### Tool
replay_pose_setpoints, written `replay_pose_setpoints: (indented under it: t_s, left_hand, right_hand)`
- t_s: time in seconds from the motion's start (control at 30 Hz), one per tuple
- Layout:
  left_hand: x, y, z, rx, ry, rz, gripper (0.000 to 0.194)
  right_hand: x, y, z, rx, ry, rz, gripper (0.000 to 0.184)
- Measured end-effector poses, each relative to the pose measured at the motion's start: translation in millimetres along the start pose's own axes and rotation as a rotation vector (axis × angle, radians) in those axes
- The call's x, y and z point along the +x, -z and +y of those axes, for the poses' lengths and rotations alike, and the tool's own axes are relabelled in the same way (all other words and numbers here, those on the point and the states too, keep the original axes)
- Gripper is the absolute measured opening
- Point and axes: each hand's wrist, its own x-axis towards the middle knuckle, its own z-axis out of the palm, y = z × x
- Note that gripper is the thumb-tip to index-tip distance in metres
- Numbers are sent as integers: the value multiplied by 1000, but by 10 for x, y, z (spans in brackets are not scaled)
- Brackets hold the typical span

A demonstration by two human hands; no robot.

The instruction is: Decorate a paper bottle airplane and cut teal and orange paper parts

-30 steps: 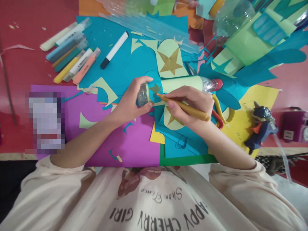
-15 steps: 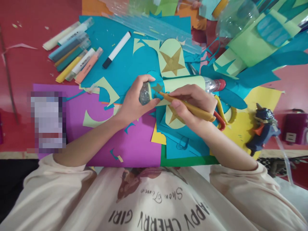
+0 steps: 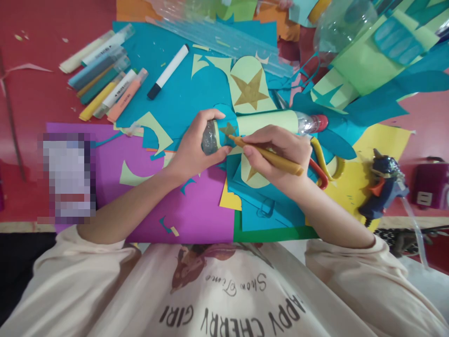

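Left hand (image 3: 196, 152): grasps paper-wrapped clear plastic bottle (image 3: 263, 121) near its base, likely steadying it.
Right hand (image 3: 289, 149): pinches slim ochre pen (image 3: 276, 160) low, seemingly for control beside flat brown star (image 3: 228, 129).

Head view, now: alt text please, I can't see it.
The right hand holds a brown marker, its tip at a brown star on a paper-wrapped bottle lying sideways, which the left hand grips near its base. Loose markers lie upper left; a glue gun lies at right.

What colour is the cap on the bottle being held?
The bottle's cap is red; it shows best in the head view.
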Motion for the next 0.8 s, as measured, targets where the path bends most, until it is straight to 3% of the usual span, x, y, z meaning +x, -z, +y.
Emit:
replay_pose_setpoints:
  t_s: [0.2, 0.47, 0.67, 0.8]
  left_hand:
    - [7, 3, 32, -2, 20, -5, 51]
    - [-7, 5, 3, -17, 26, -27, 55]
    - [-2, 6, 40, -17, 38, -1, 52]
    - [-9, -8, 32, -2, 45, -3, 52]
  right_hand:
    - [1, 31, 0, 41, -17, -60, 6]
    - [-8, -11, 18, 4, -1, 24, 9]
    - [-15, -6, 21, -1, 5, -28, 11]
    - [-10, -9, 32, 24, 27, 28, 10]
